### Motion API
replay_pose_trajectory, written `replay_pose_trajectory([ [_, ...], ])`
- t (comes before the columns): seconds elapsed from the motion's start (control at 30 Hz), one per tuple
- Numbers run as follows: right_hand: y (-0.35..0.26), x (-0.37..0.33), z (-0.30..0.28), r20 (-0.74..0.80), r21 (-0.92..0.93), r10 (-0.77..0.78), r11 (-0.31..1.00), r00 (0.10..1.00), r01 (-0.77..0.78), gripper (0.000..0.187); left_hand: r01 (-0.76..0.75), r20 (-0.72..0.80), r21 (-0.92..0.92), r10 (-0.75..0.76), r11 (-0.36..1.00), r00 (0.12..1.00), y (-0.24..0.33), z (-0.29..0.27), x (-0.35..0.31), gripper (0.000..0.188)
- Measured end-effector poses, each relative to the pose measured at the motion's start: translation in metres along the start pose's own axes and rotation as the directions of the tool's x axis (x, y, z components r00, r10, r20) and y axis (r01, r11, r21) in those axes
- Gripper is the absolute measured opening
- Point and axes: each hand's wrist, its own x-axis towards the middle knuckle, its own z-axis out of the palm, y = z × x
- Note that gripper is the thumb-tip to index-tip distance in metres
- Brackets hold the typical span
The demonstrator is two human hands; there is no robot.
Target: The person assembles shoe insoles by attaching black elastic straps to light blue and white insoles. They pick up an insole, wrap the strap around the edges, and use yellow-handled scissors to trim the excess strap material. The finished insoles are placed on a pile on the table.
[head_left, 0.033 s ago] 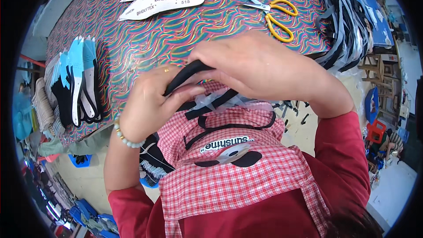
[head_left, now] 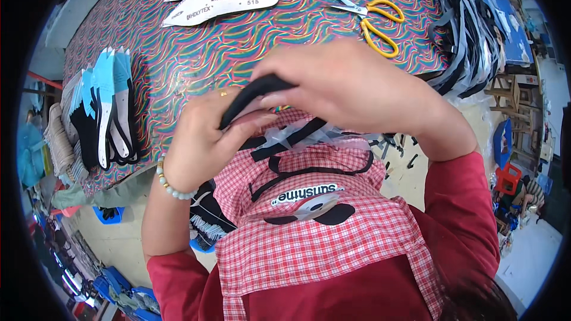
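Between my two hands, above my lap at the table's near edge, a curved black fabric strip (head_left: 253,96) is bent in an arch. My left hand (head_left: 196,134), wearing a beaded bracelet, is closed on its left end with the thumb lying beneath. My right hand (head_left: 348,86) is closed on the strip's right part, its fingers blurred by motion. Below the hands show a black band's loose end and a crumpled translucent film (head_left: 291,137); whether these join the strip I cannot tell.
Yellow-handled scissors (head_left: 380,46) lie spread on the patterned table (head_left: 309,21). White insole-shaped pieces (head_left: 223,7) lie at the back. A bundle of black-edged pieces with blue tops (head_left: 113,92) rests at left. Black and grey strips (head_left: 464,41) hang over the right edge.
My right hand's fingers have shifted slightly along the black strip, and more of it shows between my hands. My left hand keeps its grip.
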Motion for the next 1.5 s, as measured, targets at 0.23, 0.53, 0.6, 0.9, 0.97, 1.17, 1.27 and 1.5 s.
replay_pose_trajectory([
  [0.23, -0.005, -0.010, 0.009, -0.297, 0.672, 0.355, 0.737, 0.886, -0.070, 0.032, 0.007, -0.254, -0.699, -0.258, 0.715, 0.932, 0.005, 0.022, -0.026, 0.027],
  [0.53, -0.012, 0.002, 0.087, -0.589, 0.562, 0.295, 0.819, 0.752, 0.119, 0.011, -0.309, -0.624, -0.677, -0.297, 0.668, 0.723, 0.000, 0.047, -0.007, 0.048],
  [0.6, -0.008, 0.006, 0.089, -0.590, 0.524, 0.246, 0.841, 0.769, 0.133, 0.010, -0.310, -0.634, -0.630, -0.241, 0.712, 0.735, -0.009, 0.048, -0.006, 0.050],
  [0.9, 0.003, 0.004, 0.085, -0.588, 0.317, 0.095, 0.941, 0.803, 0.120, 0.013, -0.358, -0.603, -0.699, -0.241, 0.619, 0.760, -0.017, 0.045, 0.003, 0.031],
  [0.97, 0.005, -0.006, 0.077, -0.467, 0.280, 0.092, 0.959, 0.879, 0.049, 0.016, -0.390, -0.593, -0.701, -0.185, 0.597, 0.784, -0.024, 0.047, 0.004, 0.032],
  [1.17, -0.011, -0.017, 0.065, -0.243, 0.001, 0.163, 0.986, 0.956, -0.168, 0.020, -0.198, -0.453, -0.798, -0.350, 0.569, 0.820, -0.021, 0.040, 0.000, 0.041],
  [1.27, -0.007, -0.013, 0.068, -0.309, 0.179, 0.169, 0.977, 0.936, -0.117, 0.019, -0.285, -0.496, -0.789, -0.292, 0.544, 0.818, -0.015, 0.045, 0.003, 0.038],
  [1.5, -0.004, -0.024, 0.090, -0.321, 0.612, 0.383, 0.782, 0.866, -0.119, 0.020, -0.253, -0.518, -0.787, -0.380, 0.563, 0.766, -0.012, 0.054, -0.015, 0.025],
])
